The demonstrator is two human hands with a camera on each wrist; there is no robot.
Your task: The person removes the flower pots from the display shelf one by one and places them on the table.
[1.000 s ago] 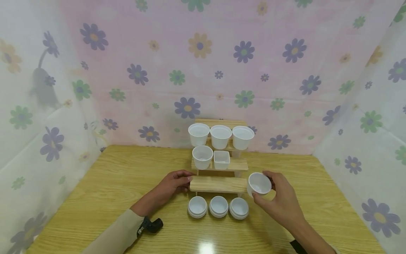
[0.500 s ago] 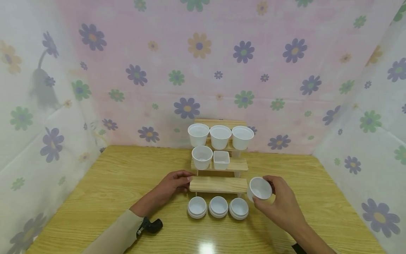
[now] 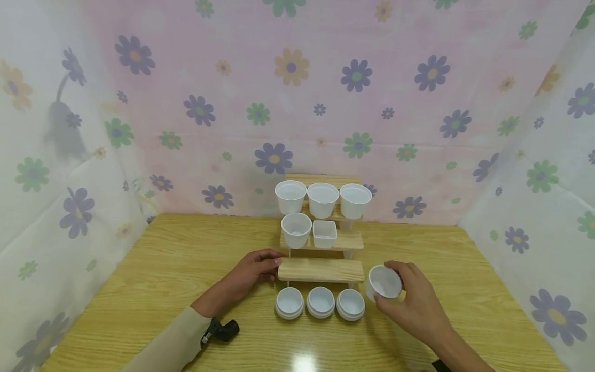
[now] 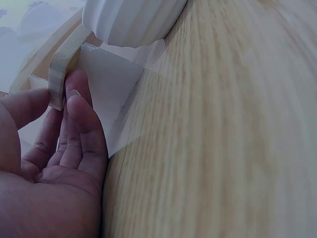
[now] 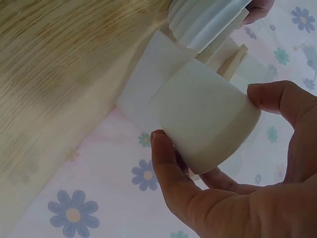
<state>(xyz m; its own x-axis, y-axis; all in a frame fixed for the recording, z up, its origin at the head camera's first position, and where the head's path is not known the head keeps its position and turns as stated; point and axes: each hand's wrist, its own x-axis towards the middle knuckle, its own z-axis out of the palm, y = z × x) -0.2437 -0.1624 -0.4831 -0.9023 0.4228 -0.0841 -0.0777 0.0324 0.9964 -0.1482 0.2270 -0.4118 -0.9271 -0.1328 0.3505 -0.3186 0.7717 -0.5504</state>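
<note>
A tiered wooden display stand (image 3: 321, 269) with white side panels stands on the table. My left hand (image 3: 253, 273) pinches the left end of its lowest shelf, thumb on one face and fingers around the other, as the left wrist view shows on the shelf end (image 4: 58, 74). Off the stand's right side, my right hand (image 3: 415, 305) holds a small white round pot (image 3: 385, 282) between thumb and fingers, its mouth tilted toward the head camera. The right wrist view shows the smooth wall of this pot (image 5: 205, 116). Nothing sits on the lowest shelf.
A round pot (image 3: 296, 230) and a square pot (image 3: 324, 234) sit on the middle shelf. Three round pots (image 3: 323, 200) line the shelf above. In front of the stand, three ribbed pots (image 3: 321, 303) stand on the table (image 3: 186, 243). A flowered cloth (image 3: 321, 129) hangs behind.
My right hand has lowered the white pot and drawn it slightly right, away from the lowest shelf. The left hand has stayed on the shelf end.
</note>
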